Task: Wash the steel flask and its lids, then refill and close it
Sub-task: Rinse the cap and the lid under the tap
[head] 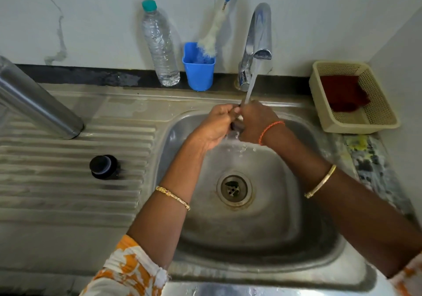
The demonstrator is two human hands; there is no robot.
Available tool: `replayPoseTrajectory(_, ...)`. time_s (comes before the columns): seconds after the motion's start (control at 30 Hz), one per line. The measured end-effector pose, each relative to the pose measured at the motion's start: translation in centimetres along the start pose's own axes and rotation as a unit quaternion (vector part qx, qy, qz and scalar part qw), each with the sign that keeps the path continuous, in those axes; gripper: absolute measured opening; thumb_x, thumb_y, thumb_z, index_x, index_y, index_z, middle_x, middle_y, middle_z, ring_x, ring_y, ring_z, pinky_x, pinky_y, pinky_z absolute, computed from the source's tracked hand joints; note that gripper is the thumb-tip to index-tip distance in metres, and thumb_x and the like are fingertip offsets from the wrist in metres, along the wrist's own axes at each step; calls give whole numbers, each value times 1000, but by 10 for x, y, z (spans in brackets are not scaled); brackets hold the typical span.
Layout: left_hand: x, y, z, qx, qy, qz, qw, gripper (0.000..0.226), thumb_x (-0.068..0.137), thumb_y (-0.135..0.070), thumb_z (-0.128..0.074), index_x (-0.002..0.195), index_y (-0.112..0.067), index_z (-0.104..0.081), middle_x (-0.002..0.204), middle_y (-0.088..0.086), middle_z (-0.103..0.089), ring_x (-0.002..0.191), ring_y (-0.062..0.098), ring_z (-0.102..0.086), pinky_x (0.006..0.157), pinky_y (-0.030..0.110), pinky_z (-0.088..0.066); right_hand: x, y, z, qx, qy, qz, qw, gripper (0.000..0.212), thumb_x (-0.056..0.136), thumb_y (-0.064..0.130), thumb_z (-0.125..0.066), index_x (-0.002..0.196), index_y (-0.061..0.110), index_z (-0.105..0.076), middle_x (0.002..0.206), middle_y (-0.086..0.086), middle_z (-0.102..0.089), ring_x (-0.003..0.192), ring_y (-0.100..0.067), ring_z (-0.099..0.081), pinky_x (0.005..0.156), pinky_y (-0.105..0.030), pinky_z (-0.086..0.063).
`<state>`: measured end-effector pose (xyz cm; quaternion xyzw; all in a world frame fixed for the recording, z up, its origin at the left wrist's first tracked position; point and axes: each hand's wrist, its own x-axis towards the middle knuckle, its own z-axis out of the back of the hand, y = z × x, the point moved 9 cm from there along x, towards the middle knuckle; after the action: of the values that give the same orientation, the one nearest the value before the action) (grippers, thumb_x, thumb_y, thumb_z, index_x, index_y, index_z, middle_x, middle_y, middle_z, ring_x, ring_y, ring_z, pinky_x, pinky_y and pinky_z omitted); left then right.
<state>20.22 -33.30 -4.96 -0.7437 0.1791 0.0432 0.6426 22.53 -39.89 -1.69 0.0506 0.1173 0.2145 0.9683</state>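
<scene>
My orange-and-white sleeve [127, 270] fills the near edge as both my hands meet under the running tap [259, 35], over the steel sink [239, 231]. My left hand [215, 124] and right hand [257, 122] are both curled tight around a small dark lid [236, 126], fingers pressed together so that only a sliver of it shows between them; the stream lands right on top of my knuckles. (Which way the lid faces I cannot tell, so little of it is in sight.)

The lid looks small, stiff and light, and wet as it is I judge it slippery, best pinched by the rim with the fingertips rather than the flat faces.

Well to the left of my grip, the steel flask [38, 103] stands on the ribbed drainboard [68, 195], its long axis running up and away to the left in this wide view, its top out of frame. Nearer me on that side sits a second black lid [104, 166]. Behind my hands stand a clear water bottle [159, 46] and a blue cup [198, 71] holding a bottle brush [211, 37]; a beige basket [354, 97] is to the right.
</scene>
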Motion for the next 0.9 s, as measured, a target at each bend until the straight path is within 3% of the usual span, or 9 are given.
replayPoseTrajectory(0.07,0,-5,5,10,-6,-35,999,23,101,-5,-42,95,-10,-64,74,3,-65,68,13,-60,70,27,-51,3,-13,-7,242,59,-10,968,33,71,25,-77,97,12,-59,84,-7,-63,77,-21,-61,61,-23,-47)
replayPoseTrajectory(0.17,-6,-19,9,-59,-3,-103,993,22,100,-2,-42,113,-3,-60,90,1,-65,81,8,-60,71,20,-49,-3,-12,-16,716,198,-33,669,36,79,33,-60,103,7,-57,78,-14,-68,59,-16,-65,51,-21,-56)
replayPoseTrajectory(0.23,-5,-30,10,-45,-52,-153,986,24,99,-1,-43,118,-2,-58,89,1,-64,79,6,-60,71,19,-49,-1,-8,-12,794,173,-42,582,41,83,44,-50,100,7,-55,68,-14,-64,44,-12,-58,38,-18,-49)
replayPoseTrajectory(0.3,-7,-34,6,31,-115,-183,976,21,99,0,-45,113,-2,-61,81,3,-64,68,1,-59,66,16,-50,8,-14,-17,794,96,-132,586,42,92,45,-38,84,8,-54,59,-11,-58,39,-12,-50,35,-16,-39)
replayPoseTrajectory(0.43,-11,-21,4,96,-215,-197,952,28,96,5,-47,120,4,-62,105,14,-69,94,12,-63,89,28,-54,5,-36,-3,547,-166,-260,778,27,99,16,-32,107,2,-55,106,-18,-59,97,-29,-56,68,-17,-40)
replayPoseTrajectory(0.5,-13,-16,9,83,-235,-187,950,31,96,3,-46,123,-1,-61,107,6,-71,98,4,-61,91,25,-51,-8,-30,-17,568,-215,-270,747,26,96,15,-37,114,4,-53,112,-15,-58,104,-27,-55,86,-28,-42)
replayPoseTrajectory(0.57,-15,-19,14,120,-241,-195,943,30,97,0,-49,124,-3,-61,109,1,-70,101,0,-60,90,16,-48,-15,-32,-30,602,-221,-271,718,22,96,15,-39,95,7,-59,95,-12,-62,90,-24,-58,82,-35,-45)
replayPoseTrajectory(0.73,-9,4,26,-27,-204,-61,977,25,102,-13,-44,86,-13,-64,74,-6,-69,73,2,-63,68,13,-48,-8,-42,-49,813,-127,-227,521,23,98,11,-42,88,5,-61,73,-7,-65,69,-18,-64,76,-38,-53)
replayPoseTrajectory(0.9,4,40,28,-194,-172,85,962,25,102,-28,-42,113,-13,-59,111,8,-66,99,22,-62,79,31,-50,-18,-38,-45,774,-34,-136,618,9,92,12,-56,92,8,-64,88,-7,-69,78,-17,-66,72,-30,-57)
